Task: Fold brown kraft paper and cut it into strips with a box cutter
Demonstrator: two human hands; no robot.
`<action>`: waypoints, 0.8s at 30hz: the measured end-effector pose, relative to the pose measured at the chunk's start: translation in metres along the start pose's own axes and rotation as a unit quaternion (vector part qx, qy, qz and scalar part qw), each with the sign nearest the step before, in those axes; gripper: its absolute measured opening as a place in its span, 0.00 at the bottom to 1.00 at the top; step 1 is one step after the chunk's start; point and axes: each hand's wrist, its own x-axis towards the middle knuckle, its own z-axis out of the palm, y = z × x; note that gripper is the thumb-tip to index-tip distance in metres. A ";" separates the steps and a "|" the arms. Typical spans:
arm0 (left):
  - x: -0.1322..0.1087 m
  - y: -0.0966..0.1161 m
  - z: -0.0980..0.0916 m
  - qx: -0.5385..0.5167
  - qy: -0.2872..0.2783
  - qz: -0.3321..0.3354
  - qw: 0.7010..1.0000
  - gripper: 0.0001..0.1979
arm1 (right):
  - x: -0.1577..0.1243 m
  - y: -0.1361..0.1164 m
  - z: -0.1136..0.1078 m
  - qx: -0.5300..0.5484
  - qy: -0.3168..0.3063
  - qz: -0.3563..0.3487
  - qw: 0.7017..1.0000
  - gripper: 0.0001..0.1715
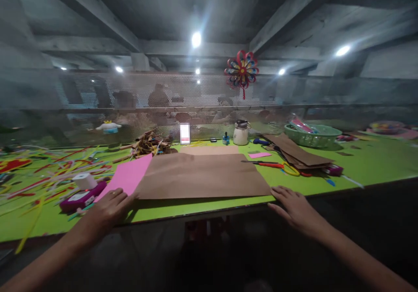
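Note:
A wide sheet of brown paper (199, 179) lies in front of me, its near edge slightly raised off the green tabletop. At its near left corner, my left hand (114, 205) is closed, with the corner between fingers and thumb. The fingertips of my right hand (295, 207) touch the near right corner; the fingers are stretched out and the thumb stands apart below them. A pink sheet (127, 174) shows beside my left hand, partly beneath the brown one. Scissors (274, 164) with orange and yellow handles rest with their blades over the brown sheet's right side.
Coloured strips (58, 174) and a purple device (81, 196) lie on the left. A pile of brown scraps (150, 144), a small blue bottle (225, 139) and a pale jar (241, 134) stand behind. Folded brown paper (297, 150) and a green basket (318, 137) are at right.

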 end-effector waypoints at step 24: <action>0.283 0.207 0.076 -0.220 -0.085 0.038 0.971 0.18 | 0.166 0.099 0.025 0.001 -0.062 0.010 0.998 0.16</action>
